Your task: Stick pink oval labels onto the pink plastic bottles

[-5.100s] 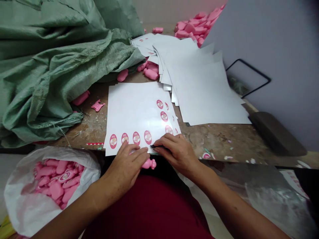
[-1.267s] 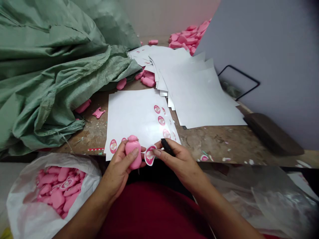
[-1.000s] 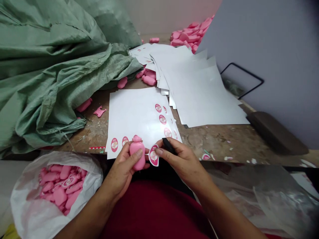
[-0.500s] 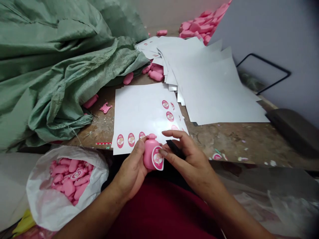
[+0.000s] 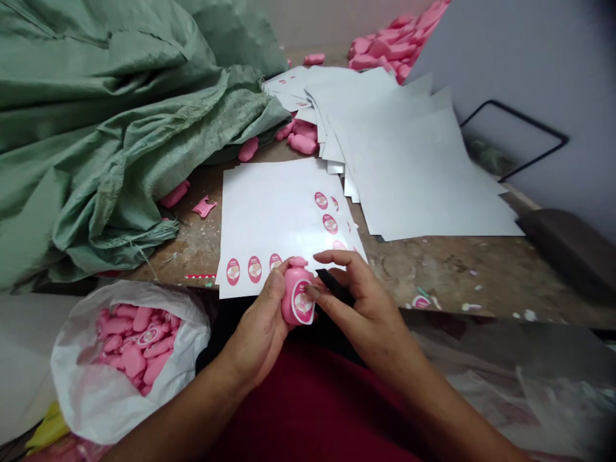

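My left hand (image 5: 262, 324) grips a small pink bottle (image 5: 291, 292) round its side, cap end up and tilted. An oval pink-and-white sticker (image 5: 303, 303) lies on the bottle's front, its lower tip close to the bottle's edge. The thumb of my right hand (image 5: 359, 301) presses on the sticker's upper right. Tucked in that hand's curled fingers is a dark, flat tool (image 5: 332, 285) with a slanted tip; the rest of it is hidden. Just beyond the hands lies a white sheet (image 5: 269, 212) with several oval stickers along its bottom and right edges.
A white bag (image 5: 72, 359) of pink bottles hangs at the lower left. Green sacking (image 5: 120, 128) covers the left side. Stacked white sheets (image 5: 409, 160) lie at the right, with a pile of pink bottles (image 5: 389, 48) behind. A black metal frame (image 5: 524, 122) stands far right.
The bottle has shifted slightly right and turned in my left hand. The sticker's lower part now sits closer against the bottle. My right thumb stays on it.
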The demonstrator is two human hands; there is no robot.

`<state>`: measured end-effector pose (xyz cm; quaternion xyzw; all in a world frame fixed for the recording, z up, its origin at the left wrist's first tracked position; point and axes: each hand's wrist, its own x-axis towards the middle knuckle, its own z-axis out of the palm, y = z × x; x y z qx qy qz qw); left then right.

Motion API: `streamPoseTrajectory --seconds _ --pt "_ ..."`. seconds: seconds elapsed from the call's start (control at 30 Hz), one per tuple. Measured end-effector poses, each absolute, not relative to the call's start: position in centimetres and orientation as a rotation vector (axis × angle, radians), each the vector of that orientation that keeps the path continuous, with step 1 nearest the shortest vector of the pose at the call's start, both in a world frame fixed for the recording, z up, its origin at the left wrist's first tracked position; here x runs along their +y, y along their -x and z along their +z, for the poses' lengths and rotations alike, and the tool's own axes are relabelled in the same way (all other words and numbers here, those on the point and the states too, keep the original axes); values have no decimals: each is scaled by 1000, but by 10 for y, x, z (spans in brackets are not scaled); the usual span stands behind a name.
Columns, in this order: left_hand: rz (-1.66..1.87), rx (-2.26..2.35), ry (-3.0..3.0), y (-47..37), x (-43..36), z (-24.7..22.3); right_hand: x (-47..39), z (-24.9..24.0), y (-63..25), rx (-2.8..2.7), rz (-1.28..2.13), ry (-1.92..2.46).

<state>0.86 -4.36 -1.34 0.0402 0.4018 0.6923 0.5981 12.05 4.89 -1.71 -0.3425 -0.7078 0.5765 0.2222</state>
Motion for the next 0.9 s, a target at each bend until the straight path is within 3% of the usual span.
streamPoseTrajectory --seconds 0.6,0.9 --pt "1610 971 -115 -9 -46 -16 48 -21 -120 -1924 1623 964" --pt "1532 1182 -274 -10 -48 -19 48 -19 -119 -2040 1460 919"
